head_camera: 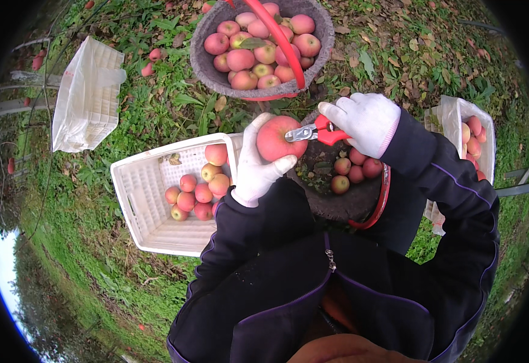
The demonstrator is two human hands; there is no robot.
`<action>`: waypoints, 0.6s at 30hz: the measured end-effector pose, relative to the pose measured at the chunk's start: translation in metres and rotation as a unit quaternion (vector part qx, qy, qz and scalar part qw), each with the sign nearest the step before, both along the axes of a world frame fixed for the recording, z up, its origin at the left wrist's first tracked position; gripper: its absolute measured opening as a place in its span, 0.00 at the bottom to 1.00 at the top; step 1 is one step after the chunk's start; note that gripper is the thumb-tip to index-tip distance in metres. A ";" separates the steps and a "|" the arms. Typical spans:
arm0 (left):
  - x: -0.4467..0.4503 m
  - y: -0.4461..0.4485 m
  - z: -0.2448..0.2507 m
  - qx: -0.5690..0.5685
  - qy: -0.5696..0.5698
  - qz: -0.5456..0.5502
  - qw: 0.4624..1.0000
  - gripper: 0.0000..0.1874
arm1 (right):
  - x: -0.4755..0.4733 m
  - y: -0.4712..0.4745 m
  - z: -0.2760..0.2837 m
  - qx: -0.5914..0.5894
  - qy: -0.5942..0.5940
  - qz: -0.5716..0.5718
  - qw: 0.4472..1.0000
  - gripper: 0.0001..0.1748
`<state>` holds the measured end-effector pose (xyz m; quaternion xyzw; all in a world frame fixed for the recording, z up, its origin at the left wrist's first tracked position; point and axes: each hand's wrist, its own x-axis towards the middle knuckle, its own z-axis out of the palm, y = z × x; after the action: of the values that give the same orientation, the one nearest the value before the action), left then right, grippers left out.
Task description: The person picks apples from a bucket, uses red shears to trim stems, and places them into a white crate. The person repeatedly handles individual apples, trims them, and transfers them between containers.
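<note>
My left hand (257, 165), in a white knit glove, grips a large pink-red apple (277, 145) from its left side. In my right hand (364, 122), also gloved in white, is a pair of red-handled hand snips (325, 130). Their metal blades lie at the hollow around the apple's stem; whether a stem sits between them is too small to tell. Below my hands is a dark fabric-lined bucket (321, 206) with several apples (356, 170) and bits of leaf in it. A fuller lined bucket (201, 68) with a red handle (287, 43) stands beyond, heaped with apples (241, 59).
At my left, a white plastic crate (142, 218) holds several apples (203, 193). Another crate (89, 90), draped with clear plastic film, stands farther left. To my right is a film-lined crate (482, 118) of apples. Fallen apples (147, 69) lie on the leafy grass.
</note>
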<state>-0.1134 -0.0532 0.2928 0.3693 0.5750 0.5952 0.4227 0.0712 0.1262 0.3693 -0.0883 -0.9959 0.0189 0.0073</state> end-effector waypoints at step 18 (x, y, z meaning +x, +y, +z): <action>-0.007 0.004 -0.012 0.010 -0.129 -0.026 0.991 0.46 | -0.032 -0.048 -0.051 -0.550 0.213 -0.258 0.765 0.31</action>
<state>-0.1204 -0.0491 0.2810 0.3088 0.5002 0.6322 0.5048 0.0395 0.0778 0.3183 -0.3247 -0.7270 0.5796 0.1736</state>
